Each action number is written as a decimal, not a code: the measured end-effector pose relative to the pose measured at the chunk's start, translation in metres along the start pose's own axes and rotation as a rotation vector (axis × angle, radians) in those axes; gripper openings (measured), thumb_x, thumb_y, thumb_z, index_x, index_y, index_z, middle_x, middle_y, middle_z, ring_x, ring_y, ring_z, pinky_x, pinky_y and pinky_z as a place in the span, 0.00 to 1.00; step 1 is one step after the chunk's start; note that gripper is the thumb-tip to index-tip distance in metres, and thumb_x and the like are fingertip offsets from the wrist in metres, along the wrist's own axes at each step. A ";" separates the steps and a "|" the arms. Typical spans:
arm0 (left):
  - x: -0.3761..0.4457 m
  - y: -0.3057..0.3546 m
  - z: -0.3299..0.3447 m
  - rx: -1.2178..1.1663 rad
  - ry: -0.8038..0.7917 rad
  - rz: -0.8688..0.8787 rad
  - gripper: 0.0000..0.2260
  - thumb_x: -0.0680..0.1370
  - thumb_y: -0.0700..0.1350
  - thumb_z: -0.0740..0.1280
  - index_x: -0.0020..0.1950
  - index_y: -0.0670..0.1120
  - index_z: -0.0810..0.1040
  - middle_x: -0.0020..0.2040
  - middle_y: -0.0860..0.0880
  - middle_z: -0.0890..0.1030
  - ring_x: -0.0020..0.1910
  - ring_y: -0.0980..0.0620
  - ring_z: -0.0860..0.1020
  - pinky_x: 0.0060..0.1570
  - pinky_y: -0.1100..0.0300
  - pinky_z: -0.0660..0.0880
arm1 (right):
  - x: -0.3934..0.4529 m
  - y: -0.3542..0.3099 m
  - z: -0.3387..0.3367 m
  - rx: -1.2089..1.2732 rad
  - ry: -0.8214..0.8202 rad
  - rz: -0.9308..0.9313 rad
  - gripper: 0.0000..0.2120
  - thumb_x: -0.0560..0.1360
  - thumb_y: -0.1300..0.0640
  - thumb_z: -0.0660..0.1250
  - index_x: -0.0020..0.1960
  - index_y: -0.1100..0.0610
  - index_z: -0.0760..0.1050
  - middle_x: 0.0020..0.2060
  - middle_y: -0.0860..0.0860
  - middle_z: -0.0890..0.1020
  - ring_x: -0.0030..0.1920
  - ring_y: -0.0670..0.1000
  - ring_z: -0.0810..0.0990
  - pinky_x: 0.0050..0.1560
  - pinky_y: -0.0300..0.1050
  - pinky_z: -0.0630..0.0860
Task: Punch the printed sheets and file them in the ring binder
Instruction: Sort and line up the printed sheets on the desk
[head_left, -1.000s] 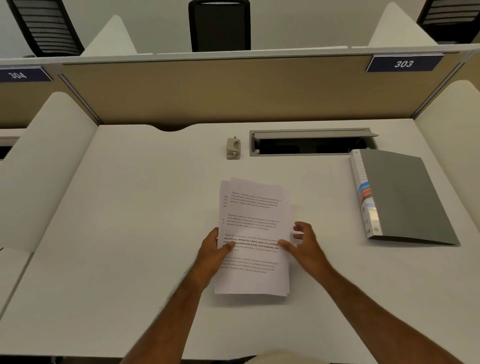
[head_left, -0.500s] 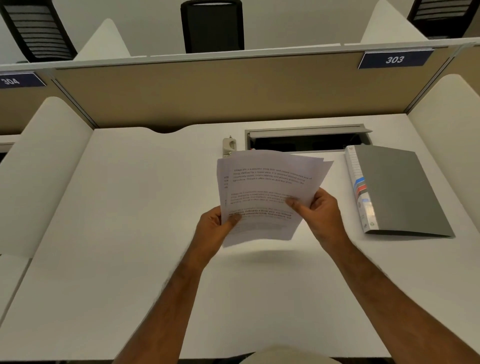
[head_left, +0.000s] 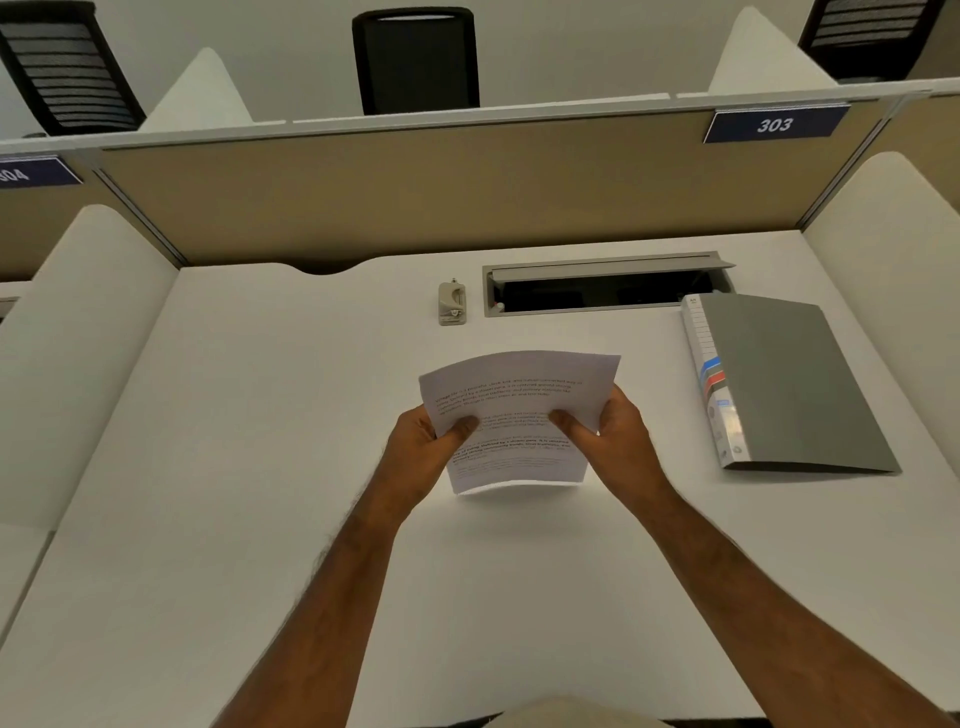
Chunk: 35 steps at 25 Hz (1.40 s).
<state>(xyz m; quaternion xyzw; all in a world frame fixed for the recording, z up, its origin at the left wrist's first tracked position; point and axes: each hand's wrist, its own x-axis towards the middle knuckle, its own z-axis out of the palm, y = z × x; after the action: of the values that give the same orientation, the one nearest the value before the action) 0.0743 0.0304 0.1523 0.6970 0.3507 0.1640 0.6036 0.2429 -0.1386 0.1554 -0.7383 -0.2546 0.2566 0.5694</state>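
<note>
A stack of printed sheets (head_left: 519, 395) is held up over the middle of the white desk (head_left: 260, 441), bowed slightly, with its lower edge just above the surface. My left hand (head_left: 421, 447) grips its left side with the thumb on top. My right hand (head_left: 613, 441) grips its right side the same way. A small beige hole punch (head_left: 452, 303) stands at the back of the desk, beyond the sheets. A grey ring binder (head_left: 795, 384) lies closed on the desk to the right, its labelled spine facing the sheets.
An open cable tray slot (head_left: 602, 291) is cut into the desk behind the sheets. A tan partition (head_left: 415, 192) closes off the back, and white side dividers (head_left: 78, 332) flank the desk. Black chairs (head_left: 415, 57) stand beyond the partition.
Both hands lifted the sheets off the desk, raised them fanned out, then lowered them and squared them into one neat stack.
</note>
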 end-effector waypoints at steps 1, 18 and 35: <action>0.000 0.002 -0.001 -0.006 0.001 0.010 0.09 0.80 0.47 0.72 0.60 0.56 0.83 0.52 0.57 0.87 0.49 0.56 0.85 0.46 0.63 0.83 | 0.001 -0.003 -0.001 0.003 0.008 -0.009 0.19 0.77 0.58 0.72 0.63 0.47 0.71 0.52 0.41 0.81 0.48 0.40 0.82 0.45 0.30 0.80; -0.012 0.014 -0.001 0.006 0.044 -0.005 0.06 0.80 0.51 0.71 0.55 0.62 0.82 0.49 0.61 0.86 0.48 0.56 0.85 0.44 0.66 0.82 | -0.006 0.002 0.002 0.032 0.000 0.036 0.19 0.75 0.58 0.74 0.62 0.47 0.72 0.51 0.39 0.81 0.49 0.37 0.81 0.42 0.27 0.76; -0.014 0.000 0.001 0.027 -0.036 -0.054 0.16 0.83 0.46 0.69 0.57 0.71 0.77 0.56 0.60 0.83 0.57 0.55 0.82 0.55 0.56 0.82 | 0.001 0.024 0.003 -0.106 -0.119 -0.002 0.16 0.78 0.55 0.71 0.65 0.51 0.75 0.54 0.41 0.83 0.53 0.38 0.81 0.52 0.38 0.80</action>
<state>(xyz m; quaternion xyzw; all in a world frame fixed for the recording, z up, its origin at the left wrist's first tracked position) 0.0655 0.0204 0.1550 0.6981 0.3606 0.1305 0.6046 0.2442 -0.1413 0.1310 -0.7505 -0.3020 0.2857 0.5137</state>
